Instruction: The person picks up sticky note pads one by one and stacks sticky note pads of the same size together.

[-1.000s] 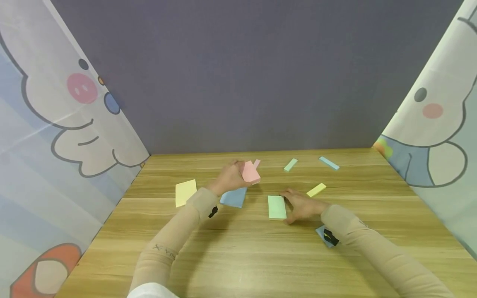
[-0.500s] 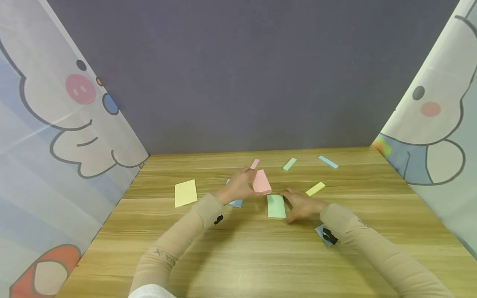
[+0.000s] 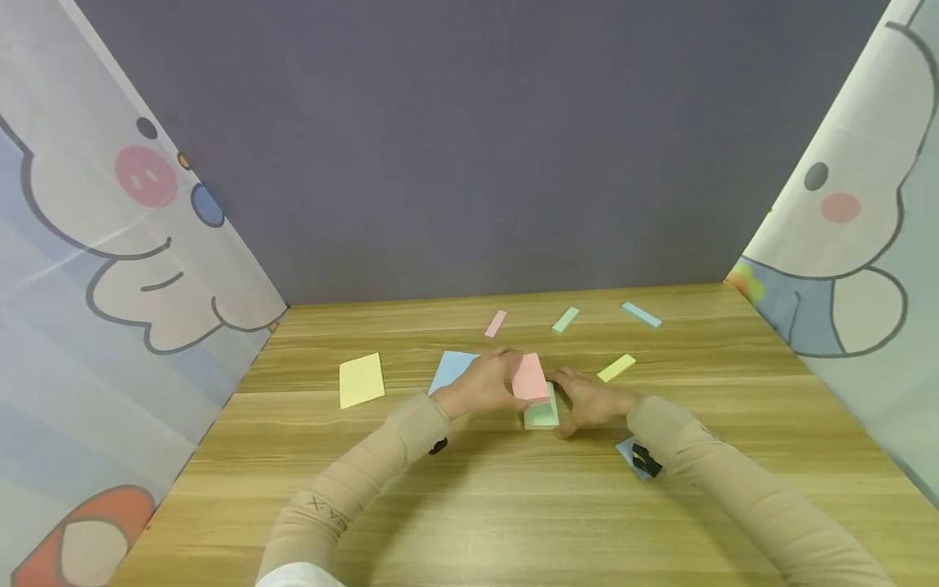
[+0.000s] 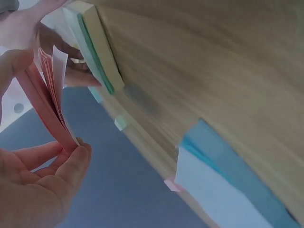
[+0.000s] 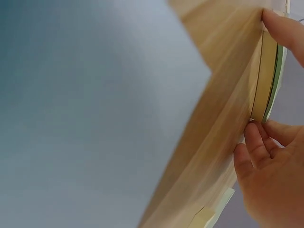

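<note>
The left grip (image 3: pixel 482 386) is pinching the pink pad (image 3: pixel 531 377), best kept level and closed, over the green pad (image 3: pixel 541 415), which the right grip (image 3: pixel 591 401) is holding.

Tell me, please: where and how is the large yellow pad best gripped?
Probably by its left and right edges, coming from above: the large yellow pad lies flat on the table, apart from the blue pad, so both sides look reachable.
</note>
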`<action>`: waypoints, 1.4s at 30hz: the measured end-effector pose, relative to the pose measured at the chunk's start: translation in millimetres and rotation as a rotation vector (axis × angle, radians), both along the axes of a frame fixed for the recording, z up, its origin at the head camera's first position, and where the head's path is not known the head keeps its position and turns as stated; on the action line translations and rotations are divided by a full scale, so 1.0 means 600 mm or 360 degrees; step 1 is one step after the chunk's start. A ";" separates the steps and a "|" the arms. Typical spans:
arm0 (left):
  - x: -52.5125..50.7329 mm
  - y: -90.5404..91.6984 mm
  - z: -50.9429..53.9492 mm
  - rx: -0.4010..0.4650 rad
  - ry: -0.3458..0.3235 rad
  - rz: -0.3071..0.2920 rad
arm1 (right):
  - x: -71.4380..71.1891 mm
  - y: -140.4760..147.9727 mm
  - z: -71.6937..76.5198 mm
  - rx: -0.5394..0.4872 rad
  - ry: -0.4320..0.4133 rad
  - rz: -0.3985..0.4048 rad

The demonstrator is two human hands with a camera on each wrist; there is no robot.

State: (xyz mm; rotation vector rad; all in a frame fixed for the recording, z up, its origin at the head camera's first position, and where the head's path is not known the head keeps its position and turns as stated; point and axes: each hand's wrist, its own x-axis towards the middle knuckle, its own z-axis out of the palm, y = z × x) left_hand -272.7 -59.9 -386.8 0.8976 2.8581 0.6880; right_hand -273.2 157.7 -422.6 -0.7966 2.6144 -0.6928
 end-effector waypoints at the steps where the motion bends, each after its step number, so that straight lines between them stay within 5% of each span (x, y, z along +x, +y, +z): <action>1: 0.001 0.001 -0.001 -0.0017 -0.0012 0.0004 | 0.000 0.000 0.000 -0.0007 0.0000 0.0005; 16: 0.006 0.016 -0.026 -0.0154 -0.0101 -0.0070 | -0.007 0.004 -0.001 -0.0042 -0.0140 -0.0005; 27: 0.003 0.019 -0.043 -0.0304 -0.0074 -0.0131 | -0.005 0.004 0.001 -0.0063 -0.0086 0.0046; 42: 0.009 0.020 -0.048 -0.0311 -0.0093 -0.0156 | -0.005 0.000 -0.001 -0.0058 -0.0130 0.0006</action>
